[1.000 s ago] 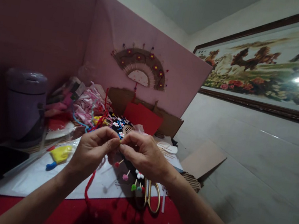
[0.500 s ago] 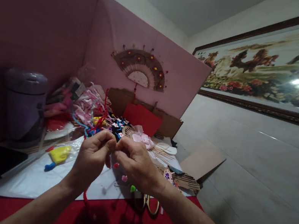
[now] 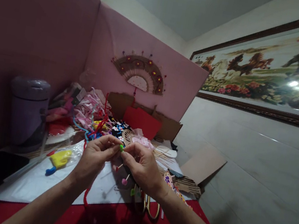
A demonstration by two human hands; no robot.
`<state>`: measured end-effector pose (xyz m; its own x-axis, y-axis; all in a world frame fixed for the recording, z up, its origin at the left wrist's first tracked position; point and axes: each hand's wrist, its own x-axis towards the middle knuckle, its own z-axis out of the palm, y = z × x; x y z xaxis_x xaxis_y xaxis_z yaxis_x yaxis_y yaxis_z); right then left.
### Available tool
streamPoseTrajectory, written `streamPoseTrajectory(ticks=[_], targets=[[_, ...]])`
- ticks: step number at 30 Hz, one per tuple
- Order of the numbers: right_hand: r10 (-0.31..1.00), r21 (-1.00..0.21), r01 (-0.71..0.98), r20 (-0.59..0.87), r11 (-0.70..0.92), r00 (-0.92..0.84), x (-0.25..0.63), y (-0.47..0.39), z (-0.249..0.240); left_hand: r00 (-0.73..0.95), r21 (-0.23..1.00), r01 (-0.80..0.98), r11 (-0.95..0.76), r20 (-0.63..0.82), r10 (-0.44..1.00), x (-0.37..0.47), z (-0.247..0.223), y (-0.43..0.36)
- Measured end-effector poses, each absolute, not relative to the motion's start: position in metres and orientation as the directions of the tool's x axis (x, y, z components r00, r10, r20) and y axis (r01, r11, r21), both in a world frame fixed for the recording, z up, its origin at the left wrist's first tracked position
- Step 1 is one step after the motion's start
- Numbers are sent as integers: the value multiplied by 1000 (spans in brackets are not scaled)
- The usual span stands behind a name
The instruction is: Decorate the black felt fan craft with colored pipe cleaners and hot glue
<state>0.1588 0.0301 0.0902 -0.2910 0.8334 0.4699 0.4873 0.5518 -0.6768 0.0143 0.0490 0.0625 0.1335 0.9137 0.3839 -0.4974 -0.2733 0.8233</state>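
A small bright green piece (image 3: 121, 148) shows between the fingertips of both hands at the middle of the view. My left hand (image 3: 98, 156) pinches it from the left, and my right hand (image 3: 141, 166) pinches it from the right. Below the hands, a pink ball on a stick (image 3: 125, 181) and a smaller red one (image 3: 119, 167) lie over the white sheet (image 3: 29, 183). Another green piece (image 3: 132, 192) is beside the gold-handled scissors (image 3: 152, 207), under my right wrist.
Yellow and blue clay (image 3: 60, 159) lies left, near a lidded purple container (image 3: 28, 113). Behind the hands are red card (image 3: 142, 121), pink cloth (image 3: 89, 109) and thin sticks (image 3: 163, 158). A decorated fan (image 3: 140, 72) hangs on the pink panel.
The green piece now shows between the fingertips, where nothing green was visible before. My right hand has shifted slightly right, and the whole view has moved a little.
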Motion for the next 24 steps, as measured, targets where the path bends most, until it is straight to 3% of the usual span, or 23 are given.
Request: streamPoseTrajectory(ticks=[5, 8, 10, 12, 16, 19, 24], targets=[[838, -683, 496, 503, 535, -212, 159, 30, 84, 124, 832, -496, -248, 351, 928, 15, 63, 48], [799, -607, 557, 570, 566, -191, 160, 29, 82, 88, 853, -452, -260, 333, 939, 16, 65, 45], [718, -459, 634, 658, 623, -228, 161, 30, 80, 100, 876, -409, -257, 323, 941, 17, 65, 44], [596, -236, 709, 740, 665, -312, 163, 31, 77, 147, 896, -374, -237, 310, 939, 17, 65, 43], [419, 154, 784, 775, 601, -473, 166, 34, 72, 240, 907, -378, -184, 288, 927, 15, 62, 45], [379, 264, 800, 772, 539, -511, 167, 34, 71, 261, 903, -402, -153, 274, 926, 14, 61, 46], [346, 312, 793, 772, 523, -533, 170, 30, 72, 238, 913, -368, -177, 276, 931, 13, 59, 48]])
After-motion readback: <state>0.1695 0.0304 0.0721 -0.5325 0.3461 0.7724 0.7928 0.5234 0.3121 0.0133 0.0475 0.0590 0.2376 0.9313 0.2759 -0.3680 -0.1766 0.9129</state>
